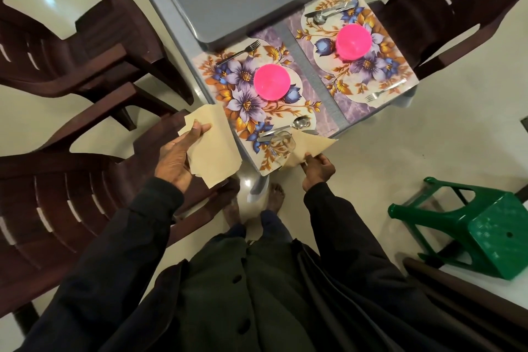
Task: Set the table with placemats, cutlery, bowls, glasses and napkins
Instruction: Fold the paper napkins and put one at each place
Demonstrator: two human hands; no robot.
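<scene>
Several napkins gripped in left hand off table near-left corner; one napkin pinched by right hand at near edge, just beside glass on near placemat.

Brown chairs are crowding the table on a pale, shining floor; a green stool is lying, seemingly tipped

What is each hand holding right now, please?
Left hand: holds a stack of napkins.
Right hand: fingers pinch one napkin next to the glass.
</scene>
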